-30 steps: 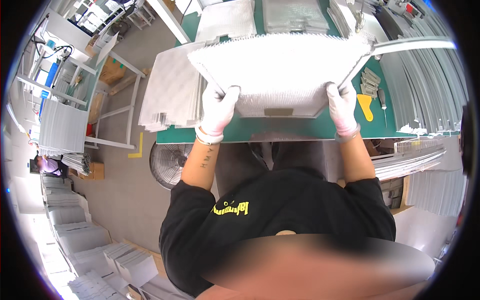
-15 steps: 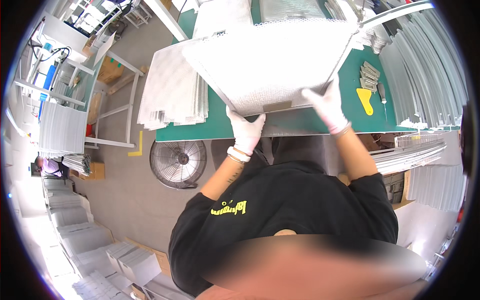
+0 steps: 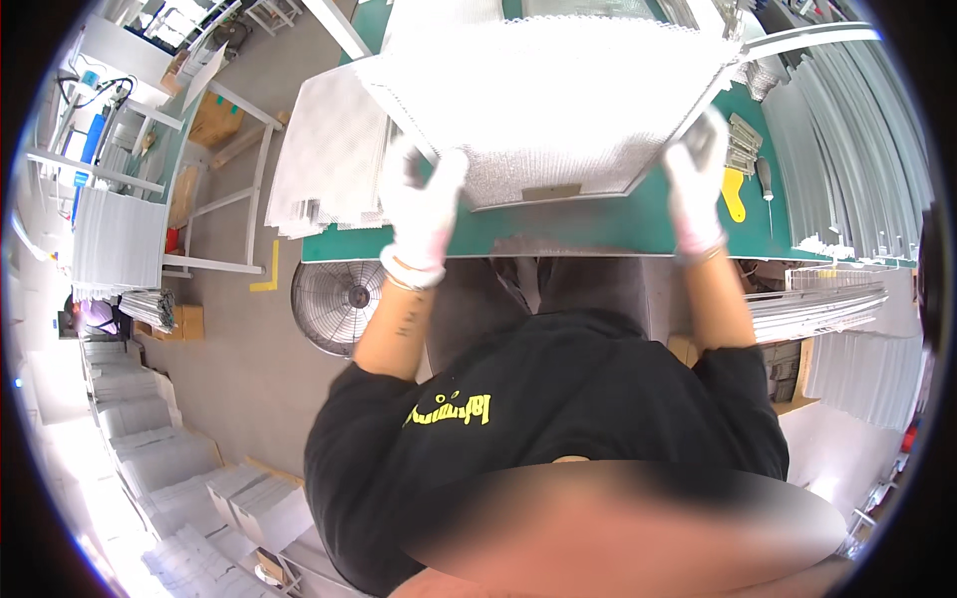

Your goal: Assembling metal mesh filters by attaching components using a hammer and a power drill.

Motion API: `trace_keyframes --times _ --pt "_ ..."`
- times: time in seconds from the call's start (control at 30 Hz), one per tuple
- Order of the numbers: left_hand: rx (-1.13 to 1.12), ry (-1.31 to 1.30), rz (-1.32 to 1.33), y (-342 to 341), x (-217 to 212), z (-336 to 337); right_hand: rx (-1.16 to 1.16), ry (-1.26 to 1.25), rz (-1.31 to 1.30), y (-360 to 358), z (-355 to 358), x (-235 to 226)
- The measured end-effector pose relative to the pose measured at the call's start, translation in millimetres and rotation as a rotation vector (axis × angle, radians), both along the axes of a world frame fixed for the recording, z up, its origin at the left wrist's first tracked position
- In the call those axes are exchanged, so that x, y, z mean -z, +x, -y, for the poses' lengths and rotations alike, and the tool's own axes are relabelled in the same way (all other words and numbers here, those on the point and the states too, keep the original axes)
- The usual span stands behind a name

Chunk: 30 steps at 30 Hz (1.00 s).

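A bright white mesh panel (image 3: 558,120) in a thin metal frame is tilted up over the green worktable (image 3: 578,237). Its near edge carries a small grey-brown label (image 3: 551,192). My left hand (image 3: 424,204), in a white glove, grips the panel's left edge with the thumb on the near side. At the opposite edge my gloved right hand (image 3: 696,184) is closed on the frame, its fingers slightly blurred. Both hands' far fingers are partly hidden or washed out by glare. Left of the panel lies a pile of white mesh sheets (image 3: 324,149).
On the table's right are a yellow scraper (image 3: 733,194), a screwdriver (image 3: 766,189) and several small metal pieces (image 3: 743,145). Thin grey panels (image 3: 842,140) stand packed at the far right. A round floor fan (image 3: 339,304) is below the table's left edge.
My hands have moved from the panel's near edge and lower right corner outward and up to its two sides. The panel has shifted slightly to the right and away.
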<state>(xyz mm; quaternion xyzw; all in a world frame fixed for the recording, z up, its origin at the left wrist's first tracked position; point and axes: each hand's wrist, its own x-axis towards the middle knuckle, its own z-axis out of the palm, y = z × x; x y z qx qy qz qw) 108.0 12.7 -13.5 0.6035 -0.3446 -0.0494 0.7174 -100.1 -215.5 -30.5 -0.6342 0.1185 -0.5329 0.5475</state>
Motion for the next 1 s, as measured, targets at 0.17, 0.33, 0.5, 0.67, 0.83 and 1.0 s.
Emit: trace_keyframes --times 0.17,0.33,0.5,0.67,0.83,1.0 --pt "0.054 -0.021 0.222 37.5 -75.5 -1.8 0.117 -0.236 -0.255 3.7 38.2 -106.8" --pt "-0.08 -0.128 0.291 31.5 -53.3 4.7 0.192 -0.315 -0.141 14.7 26.1 -81.8" --pt "0.316 -0.317 0.377 10.4 -57.4 0.5 -0.133 -0.3 -0.015 -18.0 4.1 -78.1" --pt "0.512 -0.394 0.404 -1.7 -52.8 -11.9 -0.103 -0.355 0.115 -17.4 -34.4 -86.2" --pt "0.431 -0.52 0.434 5.2 -51.7 4.4 0.042 -0.366 0.205 -23.0 -26.5 -75.9" --pt "0.255 -0.342 0.252 15.4 -58.5 13.6 0.094 -0.369 0.124 -2.7 -8.3 -116.2"
